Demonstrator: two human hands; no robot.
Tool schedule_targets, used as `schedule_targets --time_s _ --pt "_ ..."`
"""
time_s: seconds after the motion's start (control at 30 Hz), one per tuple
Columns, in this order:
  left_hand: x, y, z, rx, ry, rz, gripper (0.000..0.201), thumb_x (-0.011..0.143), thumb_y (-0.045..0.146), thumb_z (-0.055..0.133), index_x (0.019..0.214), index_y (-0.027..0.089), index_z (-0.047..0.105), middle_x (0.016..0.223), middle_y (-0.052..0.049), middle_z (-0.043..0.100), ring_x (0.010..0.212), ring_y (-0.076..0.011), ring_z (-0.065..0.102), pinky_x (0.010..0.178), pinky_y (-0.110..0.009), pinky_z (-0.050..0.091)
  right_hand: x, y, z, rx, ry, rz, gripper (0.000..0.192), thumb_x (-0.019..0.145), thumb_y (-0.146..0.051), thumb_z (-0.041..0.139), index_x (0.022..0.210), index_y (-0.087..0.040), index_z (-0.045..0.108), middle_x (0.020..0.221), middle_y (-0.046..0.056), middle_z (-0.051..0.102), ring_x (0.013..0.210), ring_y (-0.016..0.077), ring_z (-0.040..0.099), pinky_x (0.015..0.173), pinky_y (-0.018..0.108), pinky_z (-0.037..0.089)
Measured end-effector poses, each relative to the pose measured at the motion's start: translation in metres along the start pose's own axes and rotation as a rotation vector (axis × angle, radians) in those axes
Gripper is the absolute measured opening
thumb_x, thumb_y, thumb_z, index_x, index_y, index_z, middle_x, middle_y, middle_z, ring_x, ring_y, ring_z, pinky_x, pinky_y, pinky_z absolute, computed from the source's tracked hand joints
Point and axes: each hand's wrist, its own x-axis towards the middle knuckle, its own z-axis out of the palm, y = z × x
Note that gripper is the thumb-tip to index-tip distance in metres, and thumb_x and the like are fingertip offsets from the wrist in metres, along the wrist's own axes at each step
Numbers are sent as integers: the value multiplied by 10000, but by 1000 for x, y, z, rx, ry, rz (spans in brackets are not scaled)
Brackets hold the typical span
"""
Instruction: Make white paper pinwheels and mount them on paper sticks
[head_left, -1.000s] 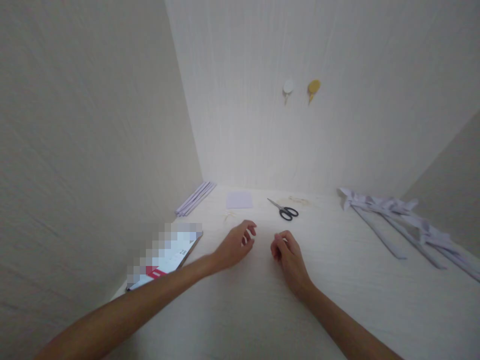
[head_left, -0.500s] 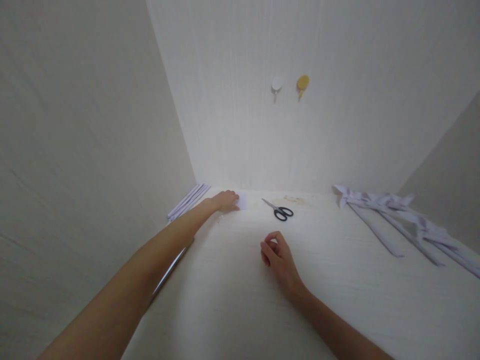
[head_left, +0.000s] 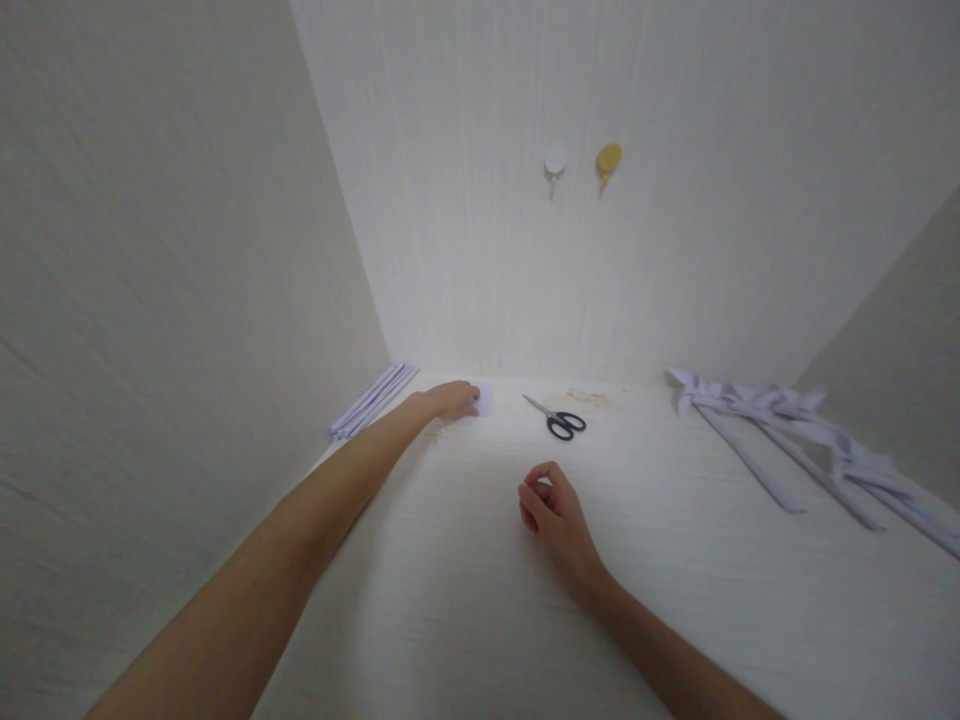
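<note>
l hand (head_left: 450,400) is stretched far fwd across the white table (head_left: 465,600), lying flat, palm down, on a small pale lilac paper square (head_left: 485,398) near the back wall. fingers (head_left: 469,396) extended over the sheet, only its right edge shows past them. hand looks to press on it rather than grip it, but it's too small & far off to tell for sure if any edge is pinched.

r hand (head_left: 551,510) rests on the table closer in, about mid-table, fingers curled loosely into a half fist, thumb against the index. nothing visible in it; touches only the tabletop.

black-handled scissors (head_left: 556,418) lie closed just right of the paper square, apart from both hands, blades pointing back-left. a faint tan smudge or bit of string (head_left: 589,398) sits just behind them. bundle of lilac paper strips (head_left: 373,398) lies along the left wall, near the l hand but not touching. on the right side, a heap of folded lilac paper pieces w/ long stems (head_left: 787,430), well apart from the hands. on the back wall, 2 small hooks side by side: white hook (head_left: 555,162) & yellow hook (head_left: 608,159).
</note>
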Motion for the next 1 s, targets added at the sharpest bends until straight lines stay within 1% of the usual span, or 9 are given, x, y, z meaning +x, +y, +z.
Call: schedule_targets --time_s 0.3,0.47,0.63,0.87,1.0 --pt "-1 1 -5 -16 -9 35 339 747 313 468 1010 109 537 1082 -143 561 980 -195 508 801 -264 356 1 3 -1 8 -14 -7 120 713 -254 451 710 -204 342 414 -112 373 372 55 318 373 178 228" --pt "0 0 -8 -29 -27 56 319 756 288 462 1007 111 549 1083 -138 567 983 -187 515 814 -255 353 0 3 -1 5 -19 -7 117 719 -252 451 719 -204 344 415 -109 383 369 57 320 374 180 233" --pt "1 -2 -11 -53 -36 62 306 738 254 494 1000 114 566 1089 -135 568 987 -194 519 827 -263 354 0 3 -1 3 -13 -3 117 718 -253 456 717 -203 350 420 -105 382 375 60 326 379 183 243" --pt "0 -3 -15 -105 -31 73 265 725 212 505 964 144 599 1057 -100 595 951 -175 543 815 -250 367 -1 1 -1 14 -17 -10 119 714 -252 459 708 -203 350 420 -102 374 375 59 322 375 184 235" --pt "-2 -4 -17 -130 -39 88 258 717 201 512 949 142 609 1041 -95 605 936 -164 552 805 -233 372 0 2 0 3 -14 -14 116 715 -254 457 710 -201 355 422 -100 377 376 58 323 371 182 235"
